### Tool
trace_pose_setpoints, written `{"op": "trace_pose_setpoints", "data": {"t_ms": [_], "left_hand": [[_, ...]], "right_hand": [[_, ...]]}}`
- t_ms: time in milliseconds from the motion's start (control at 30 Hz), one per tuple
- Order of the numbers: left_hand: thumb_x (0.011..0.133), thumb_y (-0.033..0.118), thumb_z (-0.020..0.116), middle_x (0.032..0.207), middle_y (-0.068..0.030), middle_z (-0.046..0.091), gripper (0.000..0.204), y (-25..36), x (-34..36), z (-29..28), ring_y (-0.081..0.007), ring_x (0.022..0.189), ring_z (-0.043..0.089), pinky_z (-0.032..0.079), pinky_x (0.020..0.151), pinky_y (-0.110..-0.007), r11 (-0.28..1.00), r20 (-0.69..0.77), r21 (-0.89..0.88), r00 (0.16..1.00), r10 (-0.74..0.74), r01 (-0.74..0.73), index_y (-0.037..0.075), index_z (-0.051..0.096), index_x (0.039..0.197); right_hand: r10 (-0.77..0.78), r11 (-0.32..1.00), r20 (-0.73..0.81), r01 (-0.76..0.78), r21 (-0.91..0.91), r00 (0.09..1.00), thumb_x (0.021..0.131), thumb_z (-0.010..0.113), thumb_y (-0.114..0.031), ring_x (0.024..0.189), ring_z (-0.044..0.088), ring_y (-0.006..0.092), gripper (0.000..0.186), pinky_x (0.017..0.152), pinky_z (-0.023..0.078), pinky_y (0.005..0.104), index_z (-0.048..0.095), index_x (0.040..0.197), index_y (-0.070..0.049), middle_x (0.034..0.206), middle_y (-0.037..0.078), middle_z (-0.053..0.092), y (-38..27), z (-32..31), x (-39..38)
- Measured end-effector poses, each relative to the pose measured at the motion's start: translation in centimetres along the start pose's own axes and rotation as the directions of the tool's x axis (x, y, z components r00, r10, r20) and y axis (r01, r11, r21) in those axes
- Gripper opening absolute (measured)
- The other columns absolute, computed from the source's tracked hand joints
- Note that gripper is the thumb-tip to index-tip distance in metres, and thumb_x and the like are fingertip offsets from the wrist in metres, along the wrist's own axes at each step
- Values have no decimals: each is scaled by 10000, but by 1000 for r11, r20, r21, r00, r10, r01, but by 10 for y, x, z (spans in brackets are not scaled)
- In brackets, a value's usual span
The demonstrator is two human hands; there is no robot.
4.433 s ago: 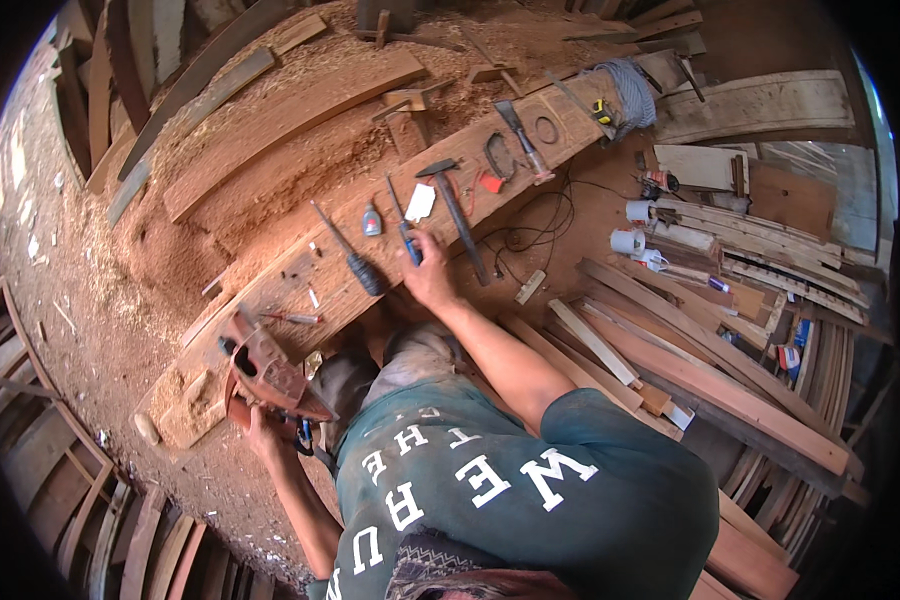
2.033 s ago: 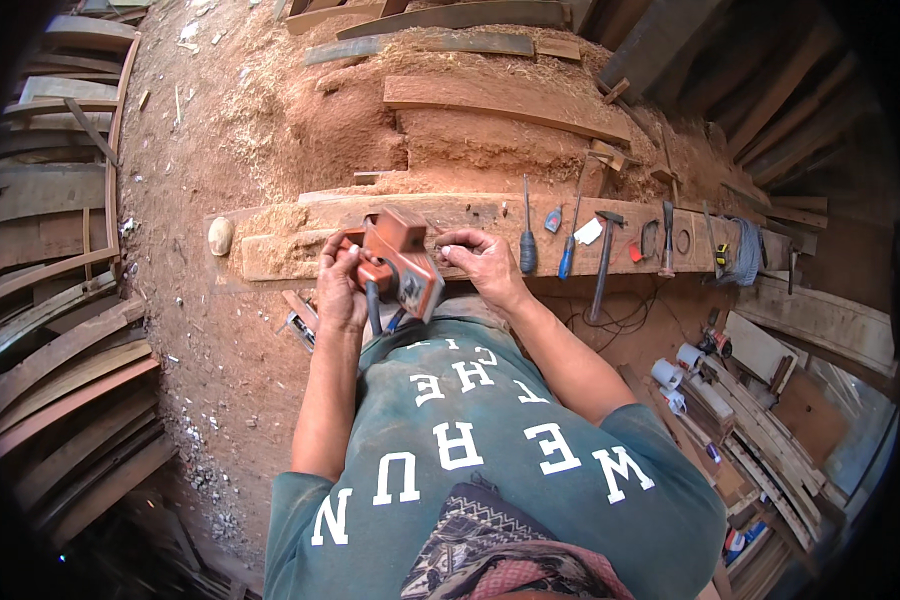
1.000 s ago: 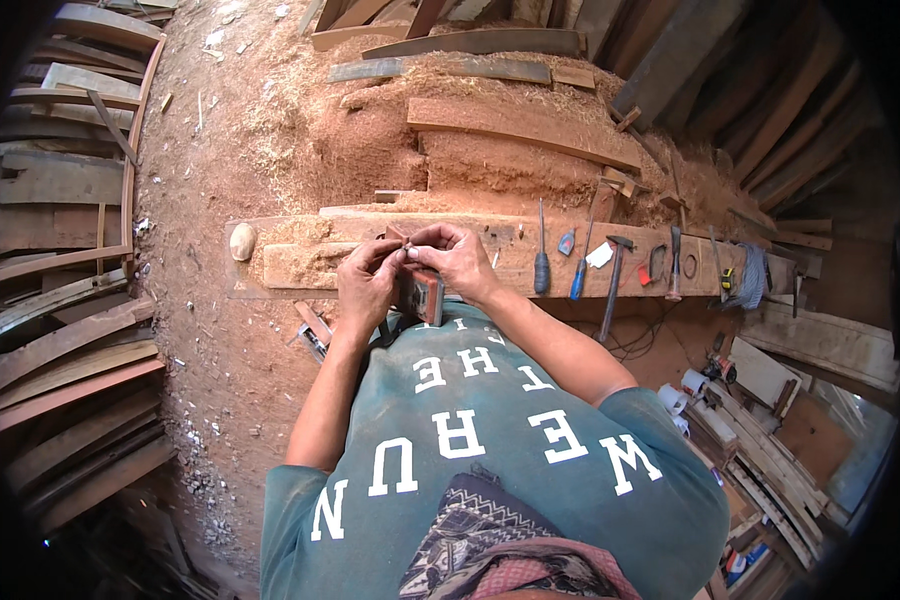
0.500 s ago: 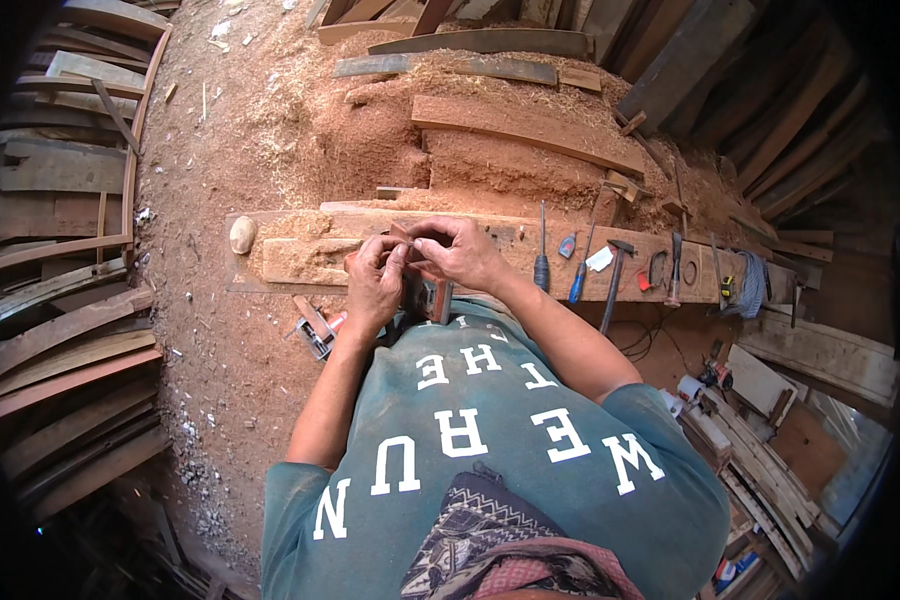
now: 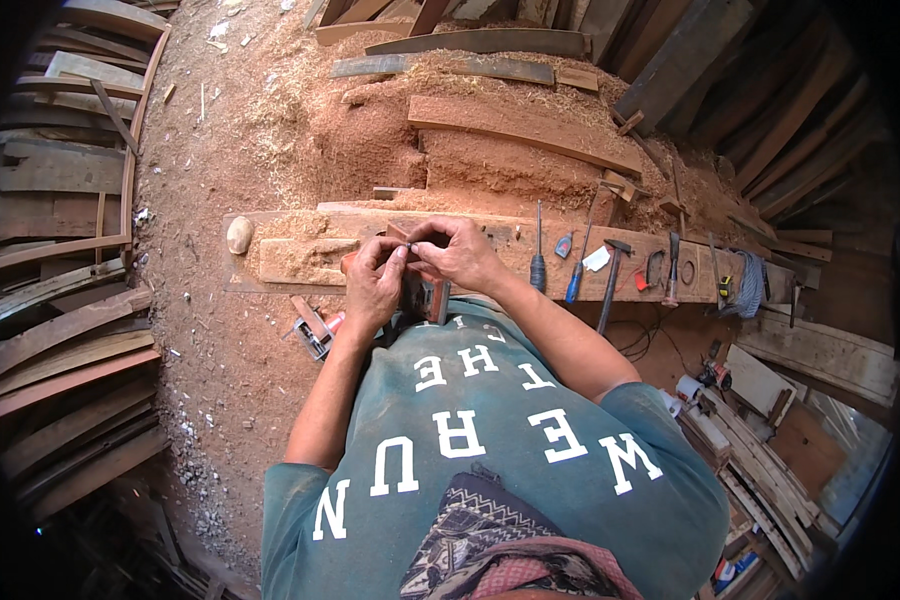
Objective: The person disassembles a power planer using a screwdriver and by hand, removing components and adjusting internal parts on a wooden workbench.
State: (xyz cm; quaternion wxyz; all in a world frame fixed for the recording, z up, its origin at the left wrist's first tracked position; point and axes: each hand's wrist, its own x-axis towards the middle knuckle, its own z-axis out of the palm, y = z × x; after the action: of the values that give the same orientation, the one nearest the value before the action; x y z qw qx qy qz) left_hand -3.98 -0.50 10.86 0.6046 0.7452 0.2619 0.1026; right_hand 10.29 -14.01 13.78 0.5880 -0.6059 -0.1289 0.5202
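Note:
Both my hands meet over the wooden bench, close in front of my shirt. My left hand [image 5: 374, 278] is closed in a pinch, thumb against fingers. Beside it, my right hand [image 5: 460, 255] is closed too, its fingertips touching those of the left around a tiny dark thing too small to name. A brown wooden piece [image 5: 398, 231] shows just beyond the fingertips. Below the hands, a dark and reddish-brown object [image 5: 432, 298] stands against my shirt; its kind is partly hidden by my hands.
Along the bench [image 5: 600, 285] to the right lie a screwdriver [image 5: 538, 262], a blue-handled tool [image 5: 575, 282], a hammer [image 5: 615, 275] and a cloth [image 5: 750, 285]. A rounded pale lump [image 5: 240, 236] sits at its left end. Sawdust and boards [image 5: 520, 130] lie beyond; stacked planks [image 5: 65, 180] stand left.
My hands stay together in nearly the same place, with only a slight shift of the fingers. The whole view has moved a little.

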Motion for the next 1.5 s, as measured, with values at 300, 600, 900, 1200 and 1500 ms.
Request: {"op": "trace_pose_setpoints", "data": {"t_ms": [300,600,900,1200,1500], "left_hand": [[1022,84,708,982,-40,759,141,9,-6,5,-79,839,690,562,743,-239,961,-12,-262,996,-91,85,-17,735,1117],[1002,74,735,999,-47,758,161,12,-7,8,-88,878,696,563,779,-245,944,-62,-321,993,-98,73,-16,722,1135],[1001,54,720,1007,-68,763,187,13,-5,10,-104,909,706,568,805,-264,965,-97,-261,993,-64,37,-24,690,1167],[972,32,732,994,-120,783,233,16,-5,8,-134,904,736,594,813,-276,954,-101,-294,991,-87,53,-33,632,1172],[959,15,731,1066,-98,753,237,15,-4,8,-133,997,713,584,870,-280,965,-84,-262,996,-28,5,-43,663,1179]], "right_hand": [[-347,813,33,318,-488,937,865,716,-29,822,725,182,149,766,588,316,732,998,34,929,118,734,-5,-1,-5],[-153,958,-3,147,-247,988,935,714,-67,870,713,127,120,766,579,310,756,1024,1,956,85,755,2,-1,-6],[-595,611,97,527,-590,798,939,719,-54,875,718,115,142,804,589,302,758,1064,3,966,83,774,3,-1,-5],[-203,927,-61,172,-332,977,922,764,-95,859,728,129,199,780,603,332,739,1090,10,979,94,777,4,-6,-7],[-502,722,21,432,-541,864,917,780,-89,914,762,235,224,824,609,364,725,1115,0,1009,144,770,-4,0,-13]]}}
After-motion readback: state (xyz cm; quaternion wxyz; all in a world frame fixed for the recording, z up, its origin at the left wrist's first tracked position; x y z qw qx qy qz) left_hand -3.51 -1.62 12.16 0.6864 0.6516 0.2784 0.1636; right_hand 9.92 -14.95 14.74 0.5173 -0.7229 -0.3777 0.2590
